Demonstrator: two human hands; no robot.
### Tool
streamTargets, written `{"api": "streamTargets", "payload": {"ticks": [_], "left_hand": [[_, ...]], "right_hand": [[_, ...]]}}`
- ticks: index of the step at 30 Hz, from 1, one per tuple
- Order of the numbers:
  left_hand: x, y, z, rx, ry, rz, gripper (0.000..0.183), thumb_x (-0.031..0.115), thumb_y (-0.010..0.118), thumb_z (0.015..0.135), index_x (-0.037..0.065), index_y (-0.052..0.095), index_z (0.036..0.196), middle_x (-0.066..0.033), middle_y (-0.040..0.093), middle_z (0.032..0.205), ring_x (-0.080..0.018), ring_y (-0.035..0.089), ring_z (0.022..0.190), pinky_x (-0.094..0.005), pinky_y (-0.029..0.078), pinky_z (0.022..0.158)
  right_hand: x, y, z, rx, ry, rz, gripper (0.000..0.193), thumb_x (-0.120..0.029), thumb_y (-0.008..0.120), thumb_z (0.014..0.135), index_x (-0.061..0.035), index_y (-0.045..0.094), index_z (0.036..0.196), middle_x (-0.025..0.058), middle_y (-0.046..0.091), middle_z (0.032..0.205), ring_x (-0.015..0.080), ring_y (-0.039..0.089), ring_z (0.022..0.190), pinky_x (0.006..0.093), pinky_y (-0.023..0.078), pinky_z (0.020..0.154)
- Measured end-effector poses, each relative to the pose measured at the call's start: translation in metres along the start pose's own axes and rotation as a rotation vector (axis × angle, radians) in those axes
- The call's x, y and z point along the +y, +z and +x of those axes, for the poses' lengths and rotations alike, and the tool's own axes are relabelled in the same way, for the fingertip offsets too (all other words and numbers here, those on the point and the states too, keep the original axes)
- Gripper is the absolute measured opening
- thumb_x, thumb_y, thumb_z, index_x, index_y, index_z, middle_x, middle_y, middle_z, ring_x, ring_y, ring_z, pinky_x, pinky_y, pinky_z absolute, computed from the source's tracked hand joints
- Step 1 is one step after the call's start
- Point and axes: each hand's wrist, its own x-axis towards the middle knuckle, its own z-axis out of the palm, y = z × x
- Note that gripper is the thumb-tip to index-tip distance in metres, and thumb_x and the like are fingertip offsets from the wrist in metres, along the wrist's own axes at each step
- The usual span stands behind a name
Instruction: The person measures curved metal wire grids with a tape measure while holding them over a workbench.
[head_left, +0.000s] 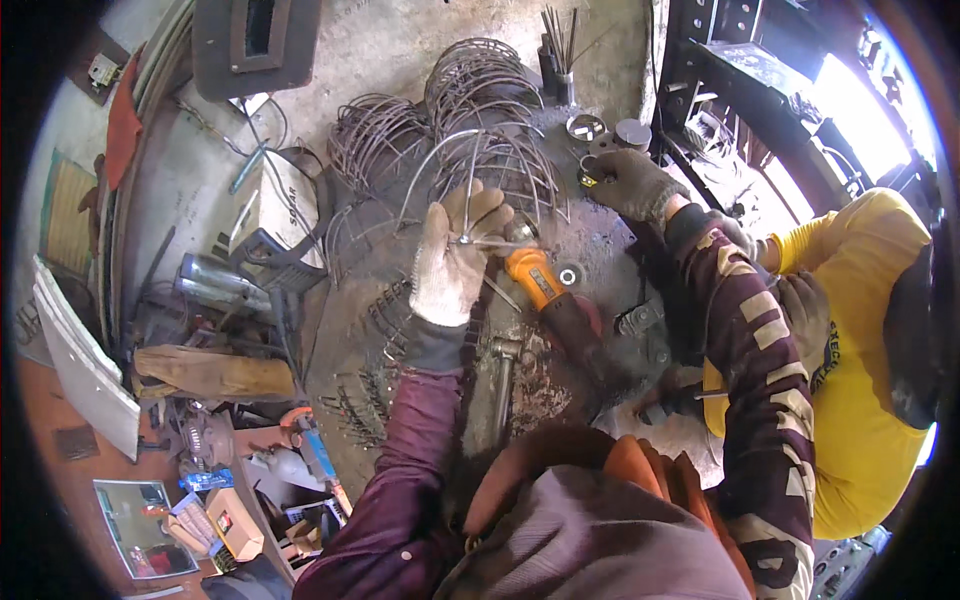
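Observation:
My left hand [448, 262], in a pale work glove, is closed around the joint of a dome-shaped frame of bent metal rods [470, 180]. The frame's curved rods fan out above the bench. To the right, my right hand [638, 186], in a dark dusty glove, is closed on a small thing with a yellow-and-black edge [588, 181]; the glove hides most of it. Just right of my left hand lies an orange angle grinder [535, 278], its dark rear end toward me. A hammer [504, 385] rests on the bench below it.
Piled wire frames [478, 85] stand at the back, beside a cup of thin rods [565, 88]. Loose short metal pieces [360, 405] lie left of the hammer. A co-worker in a yellow shirt [860, 340] is close on my right, gloved hands [803, 312] near my arm.

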Motion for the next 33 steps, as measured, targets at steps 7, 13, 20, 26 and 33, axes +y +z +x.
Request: {"api": "streamTargets", "payload": {"ticks": [7, 13, 20, 26, 33], "left_hand": [[-0.029, 0.006, -0.001, 0.056, 0.016, -0.108, 0.049, 0.042, 0.051, 0.104, 0.012, 0.049, 0.144, -0.0134, 0.055, 0.144, -0.0337, 0.056, 0.128, -0.0486, 0.054, 0.096], [-0.042, 0.000, 0.004, 0.098, 0.050, -0.194, 0.048, 0.041, 0.054, 0.102, 0.012, 0.051, 0.141, -0.0144, 0.058, 0.140, -0.0333, 0.059, 0.124, -0.0502, 0.051, 0.099], [-0.033, 0.006, 0.007, 0.044, 0.022, -0.344, 0.064, 0.058, 0.043, 0.102, 0.008, 0.053, 0.140, -0.0223, 0.055, 0.142, -0.0407, 0.054, 0.128, -0.0548, 0.045, 0.103], [-0.017, 0.021, 0.012, -0.047, 0.004, -0.429, 0.093, 0.080, 0.035, 0.091, 0.005, 0.052, 0.143, -0.0253, 0.048, 0.148, -0.0443, 0.046, 0.133, -0.0590, 0.038, 0.109], [-0.012, 0.021, 0.026, -0.162, 0.007, -0.445, 0.097, 0.083, 0.037, 0.088, 0.006, 0.053, 0.143, -0.0221, 0.047, 0.150, -0.0427, 0.046, 0.134, -0.0595, 0.035, 0.112]], "right_hand": [[-0.001, 0.000, 0.000, -0.025, 0.011, -0.027, 0.031, -0.025, 0.071, 0.081, -0.0032, 0.071, 0.104, 0.0188, 0.071, 0.095, 0.0323, 0.070, 0.093, 0.0407, 0.053, 0.083], [-0.001, 0.006, -0.001, 0.043, -0.038, 0.044, 0.030, -0.027, 0.066, 0.081, -0.0020, 0.071, 0.098, 0.0178, 0.072, 0.091, 0.0333, 0.070, 0.089, 0.0404, 0.053, 0.081], [-0.015, -0.003, -0.005, -0.011, -0.013, -0.038, 0.030, -0.026, 0.069, 0.078, -0.0014, 0.069, 0.095, 0.0168, 0.069, 0.088, 0.0303, 0.067, 0.085, 0.0406, 0.052, 0.079], [-0.017, -0.003, -0.003, -0.052, 0.041, 0.007, 0.032, -0.023, 0.073, 0.076, -0.0018, 0.072, 0.099, 0.0183, 0.071, 0.092, 0.0285, 0.069, 0.089, 0.0388, 0.053, 0.080], [0.002, 0.003, 0.000, -0.026, 0.012, 0.025, 0.037, -0.026, 0.072, 0.078, -0.0045, 0.070, 0.107, 0.0173, 0.071, 0.094, 0.0322, 0.069, 0.091, 0.0400, 0.052, 0.081]]}}
